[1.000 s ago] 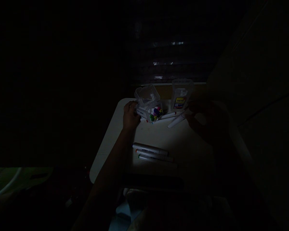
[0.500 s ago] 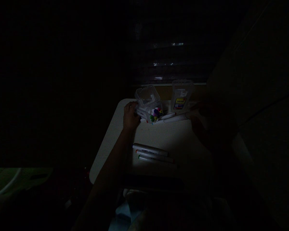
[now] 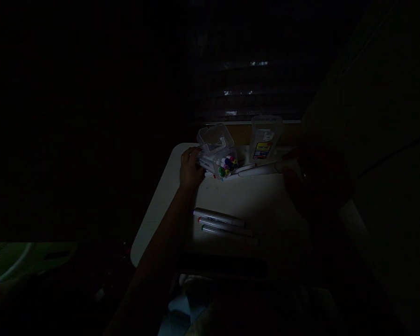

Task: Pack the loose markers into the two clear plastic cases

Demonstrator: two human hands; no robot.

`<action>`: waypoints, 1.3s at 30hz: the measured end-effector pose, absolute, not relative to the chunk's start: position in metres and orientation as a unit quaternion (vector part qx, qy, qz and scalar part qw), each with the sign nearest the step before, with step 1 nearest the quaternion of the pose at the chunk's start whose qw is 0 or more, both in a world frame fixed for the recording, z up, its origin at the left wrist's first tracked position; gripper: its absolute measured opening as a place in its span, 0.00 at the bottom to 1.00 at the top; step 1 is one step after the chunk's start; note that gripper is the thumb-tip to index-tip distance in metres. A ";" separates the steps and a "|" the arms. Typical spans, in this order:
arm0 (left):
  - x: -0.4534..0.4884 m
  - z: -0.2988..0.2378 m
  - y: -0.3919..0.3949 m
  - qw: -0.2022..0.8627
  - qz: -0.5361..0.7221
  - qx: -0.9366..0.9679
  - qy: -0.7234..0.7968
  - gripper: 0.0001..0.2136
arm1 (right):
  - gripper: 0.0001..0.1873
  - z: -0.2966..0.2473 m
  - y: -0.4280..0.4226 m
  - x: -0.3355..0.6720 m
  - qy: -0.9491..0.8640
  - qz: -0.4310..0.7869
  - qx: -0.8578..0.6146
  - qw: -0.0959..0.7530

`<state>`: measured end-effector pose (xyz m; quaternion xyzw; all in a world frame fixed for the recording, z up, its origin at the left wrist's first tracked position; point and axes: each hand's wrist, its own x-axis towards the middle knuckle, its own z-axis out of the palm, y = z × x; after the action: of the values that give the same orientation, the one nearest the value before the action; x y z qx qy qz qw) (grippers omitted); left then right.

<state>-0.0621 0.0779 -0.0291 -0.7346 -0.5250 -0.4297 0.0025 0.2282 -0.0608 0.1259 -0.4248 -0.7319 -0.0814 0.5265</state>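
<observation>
At the left of the white tabletop point(image 3: 152, 219), my left hand point(image 3: 191, 170) is closed around the side of a clear plastic case point(image 3: 210, 161). The case lies on its side with its lid open. Several markers with coloured ends point(image 3: 227, 167) show in its mouth. My right hand point(image 3: 313, 179), mostly lost in shadow, has its thumb and fingers around the right end of a white marker point(image 3: 257, 171). That marker points left towards the case. Another white marker point(image 3: 245, 167) with a red end lies behind it.
Three markers point(image 3: 224, 224) lie side by side nearer the front. A second clear container point(image 3: 266, 137) with a yellow label stands at the back. Behind the table is a dark slatted surface point(image 3: 245, 93). A thin cable point(image 3: 392, 154) runs at the right.
My right hand has moved a little to the right, and more of the white marker shows. My left hand and the case have stayed in place.
</observation>
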 end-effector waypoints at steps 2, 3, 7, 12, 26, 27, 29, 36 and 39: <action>-0.062 -0.029 0.078 0.008 -0.429 -0.735 -0.525 0.27 | 0.08 0.127 -0.062 0.227 -0.721 -0.082 -0.429 0.538; -0.062 -0.029 0.078 0.010 -0.431 -0.735 -0.523 0.27 | 0.08 0.128 -0.062 0.227 -0.713 -0.087 -0.432 0.545; -0.062 -0.030 0.078 0.022 -0.442 -0.734 -0.515 0.27 | 0.07 0.128 -0.062 0.226 -0.700 -0.094 -0.440 0.554; -0.062 -0.030 0.077 0.011 -0.433 -0.733 -0.524 0.28 | 0.10 0.121 -0.056 0.223 -0.723 -0.044 -0.424 0.543; -0.062 -0.029 0.077 0.004 -0.433 -0.737 -0.519 0.28 | 0.08 0.105 -0.047 0.206 -0.738 -0.049 -0.435 0.514; -0.062 -0.029 0.077 0.007 -0.431 -0.738 -0.520 0.28 | 0.08 0.104 -0.046 0.206 -0.737 -0.052 -0.433 0.516; -0.062 -0.029 0.077 0.012 -0.430 -0.737 -0.521 0.28 | 0.08 0.103 -0.045 0.205 -0.738 -0.054 -0.426 0.520; -0.061 -0.028 0.077 0.001 -0.432 -0.732 -0.527 0.26 | 0.09 0.090 -0.037 0.203 -0.727 -0.059 -0.423 0.537; -0.061 -0.029 0.077 -0.013 -0.440 -0.729 -0.524 0.26 | 0.11 0.083 -0.033 0.199 -0.724 -0.039 -0.401 0.560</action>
<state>-0.0612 0.0772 -0.0286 -0.7290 -0.5239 -0.4404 -0.0127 0.1994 -0.0333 0.0834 -0.4012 -0.7242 -0.0386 0.5595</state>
